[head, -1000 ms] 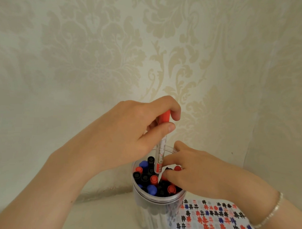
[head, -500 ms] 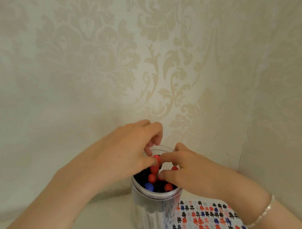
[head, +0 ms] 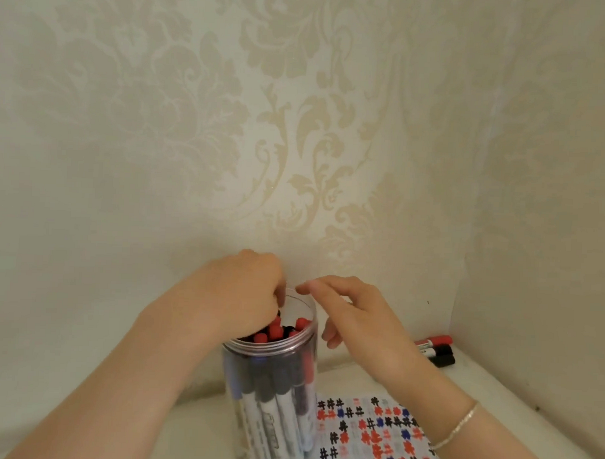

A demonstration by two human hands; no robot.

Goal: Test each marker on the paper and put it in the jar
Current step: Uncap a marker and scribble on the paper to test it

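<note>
A clear plastic jar [head: 271, 382] stands on the white surface, packed with upright markers whose red caps [head: 275, 328] and black caps show at its mouth. My left hand [head: 240, 296] bends over the jar's mouth with its fingertips down among the caps. The back of the hand hides whether they pinch a red marker. My right hand [head: 356, 317] hovers just right of the rim, fingers loosely curled and holding nothing. The test paper [head: 373, 434], covered in red, black and blue hash marks, lies right of the jar.
One red marker [head: 434, 340] and two black markers [head: 442, 356] lie in the right-hand corner, against the wall. Patterned wallpaper closes in behind the jar and on the right. A thin bracelet [head: 459, 425] circles my right wrist.
My left hand has pushed the red marker down into the jar and sunk to the rim. My right hand has lifted off the markers and drawn back to the right.
</note>
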